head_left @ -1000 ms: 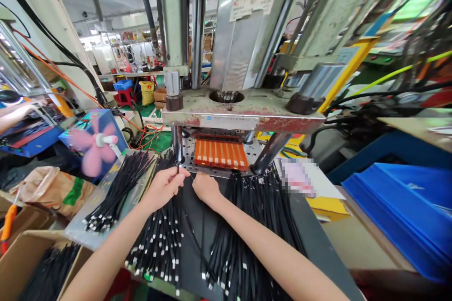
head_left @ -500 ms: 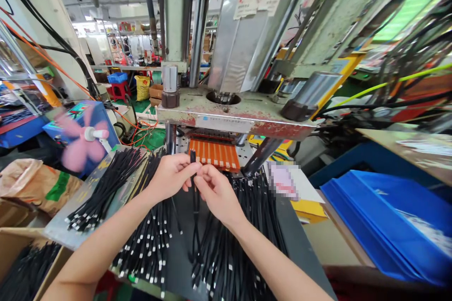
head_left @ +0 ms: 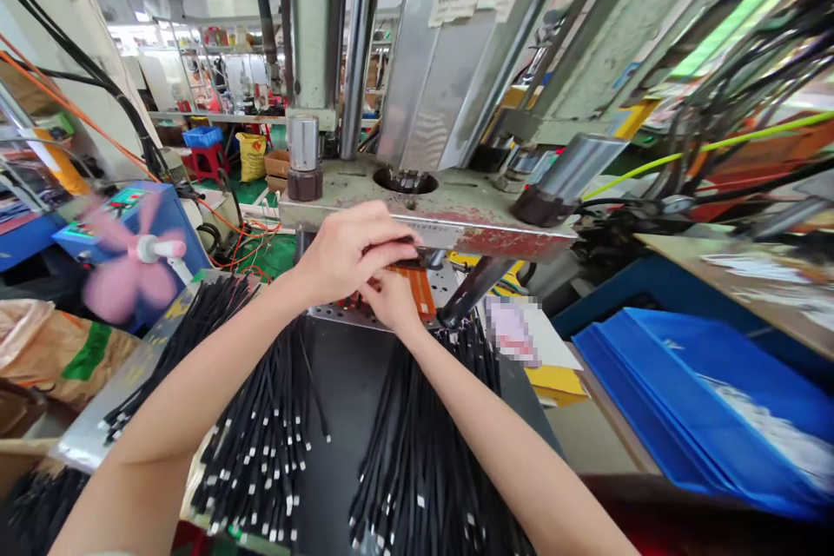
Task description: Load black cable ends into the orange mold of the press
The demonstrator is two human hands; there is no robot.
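My left hand (head_left: pixel 357 254) is in front of the press, just under its upper plate (head_left: pixel 417 221). Its fingers are closed together, and a dark bit shows by the fingertips, too small to name. Below it, my right hand (head_left: pixel 396 300) reaches over the orange slotted fixture (head_left: pixel 420 288), fingers bent into a pinch and partly hidden behind the left hand. What it holds, if anything, is out of sight. Bunches of flat black cables with silver ends lie on the bench, one (head_left: pixel 261 443) by my left forearm and another (head_left: pixel 417 460) under my right.
More black cables (head_left: pixel 188 339) lie on the left ledge. A blurred pink fan (head_left: pixel 134 256) stands at left, near a sack (head_left: pixel 58 347). Blue bins (head_left: pixel 691 400) are on the right. Steel posts (head_left: pixel 473 291) flank the fixture.
Both hands have moved forward to the fixture, the left one rising above the right. The black cable held between them, which hung down to the bench, no longer shows there.
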